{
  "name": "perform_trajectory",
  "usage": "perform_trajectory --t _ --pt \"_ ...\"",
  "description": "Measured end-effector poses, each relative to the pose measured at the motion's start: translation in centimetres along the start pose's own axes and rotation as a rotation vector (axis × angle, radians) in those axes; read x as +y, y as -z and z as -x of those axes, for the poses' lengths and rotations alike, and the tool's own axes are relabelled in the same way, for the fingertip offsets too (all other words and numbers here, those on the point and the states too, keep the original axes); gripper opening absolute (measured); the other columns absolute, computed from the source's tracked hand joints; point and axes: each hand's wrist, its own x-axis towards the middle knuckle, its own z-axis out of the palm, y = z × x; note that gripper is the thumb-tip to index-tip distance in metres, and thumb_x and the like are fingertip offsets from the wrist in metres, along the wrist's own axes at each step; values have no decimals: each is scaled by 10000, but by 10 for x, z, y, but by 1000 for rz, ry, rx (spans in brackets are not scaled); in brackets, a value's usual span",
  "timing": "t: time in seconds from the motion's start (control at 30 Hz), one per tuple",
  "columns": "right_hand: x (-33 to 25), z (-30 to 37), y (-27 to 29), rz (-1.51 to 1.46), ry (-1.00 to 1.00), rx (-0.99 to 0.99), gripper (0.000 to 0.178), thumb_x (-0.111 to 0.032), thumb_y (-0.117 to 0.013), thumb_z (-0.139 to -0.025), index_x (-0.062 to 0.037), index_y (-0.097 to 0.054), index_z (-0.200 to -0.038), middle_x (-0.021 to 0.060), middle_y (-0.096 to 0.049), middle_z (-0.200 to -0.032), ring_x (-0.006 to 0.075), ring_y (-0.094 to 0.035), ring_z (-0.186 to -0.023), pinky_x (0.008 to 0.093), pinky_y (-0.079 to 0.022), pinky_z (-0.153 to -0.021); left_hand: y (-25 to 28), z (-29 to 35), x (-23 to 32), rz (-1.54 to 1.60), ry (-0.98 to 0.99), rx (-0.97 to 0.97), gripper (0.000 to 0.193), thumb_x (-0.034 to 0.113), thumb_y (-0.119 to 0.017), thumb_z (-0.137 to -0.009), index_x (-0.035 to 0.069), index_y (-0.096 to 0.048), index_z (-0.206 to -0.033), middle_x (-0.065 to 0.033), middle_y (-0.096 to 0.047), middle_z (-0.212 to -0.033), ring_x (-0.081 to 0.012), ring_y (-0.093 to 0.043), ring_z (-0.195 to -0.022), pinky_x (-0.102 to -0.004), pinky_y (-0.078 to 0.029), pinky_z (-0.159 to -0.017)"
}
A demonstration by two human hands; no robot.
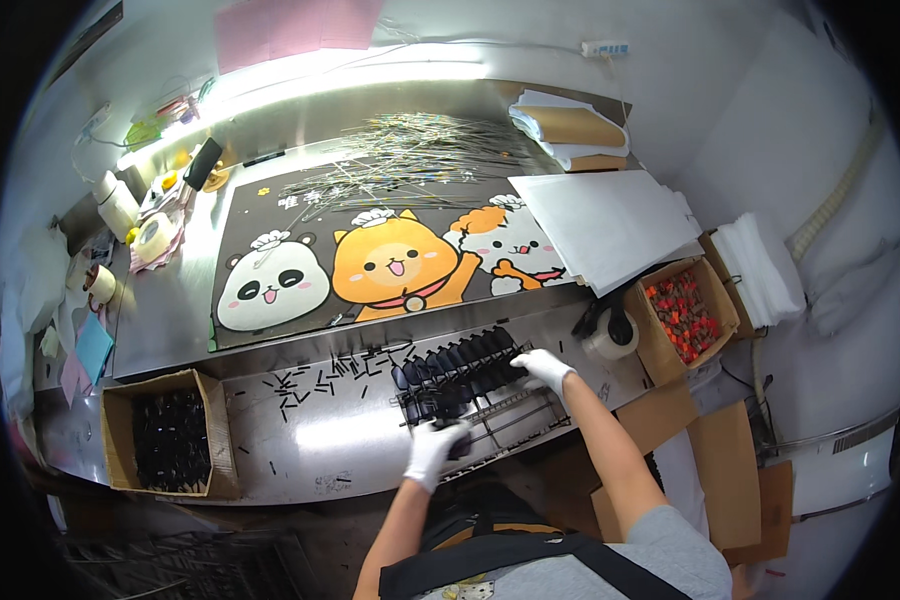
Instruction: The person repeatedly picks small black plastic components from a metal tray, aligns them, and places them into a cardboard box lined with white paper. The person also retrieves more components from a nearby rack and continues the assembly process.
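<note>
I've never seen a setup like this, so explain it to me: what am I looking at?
No machine here: someone's left hand and right hand, in white gloves. The only picture comes from a wide camera on their head, looking down, so straight edges bend. On the metal table lies a rack with rows of dark pieces; small black sticks lie scattered to its left. A box of black bits stands left, one of red and brown bits right. Behind is a cartoon mat with thin wires. The left hand, at the rack's near side, is too blurred to tell its grip; the right is at the far right end.
</note>
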Motion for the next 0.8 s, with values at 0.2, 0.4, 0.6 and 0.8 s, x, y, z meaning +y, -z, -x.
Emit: perform_trajectory --t 0.2,0.4,0.6,0.8 --pt "7 -38 -16 -54 -128 -110 309 -183 -651 -880 57 -624 -1072 171 -671 -1108 317 -716 -857 423 -640 -706 -35 -49 -45 -289 13 -73 145 141 -803 -814 7 -750 -798 -25 -673 -680 -108 -605 -570 -266 -481 -541" --pt "-7 -17 -28 528 64 53 217 -152 -581 -879 -10 -746 -890 180 -743 -902 301 -746 -839 406 -595 -676 -23 -59 -63 -160 32 -150 104 7 -748 -809 -25 -757 -907 -51 -691 -743 -130 -613 -587 -292 -486 -518" --pt "-11 0 -29 1060 296 445 295 -201 -525 -877 -72 -790 -864 176 -757 -940 304 -752 -864 410 -580 -745 -21 -66 -63 -93 79 -150 116 84 -781 -797 -13 -766 -860 -39 -696 -733 -106 -616 -594 -278 -484 -522" --pt "11 27 -4 -500 199 -215 80 -141 -603 -926 -81 -656 -932 36 -670 -799 114 -636 -663 269 -555 -621 -21 -53 -34 -115 239 -193 85 57 -778 -770 15 -755 -841 -29 -706 -769 -111 -633 -632 -273 -506 -589"
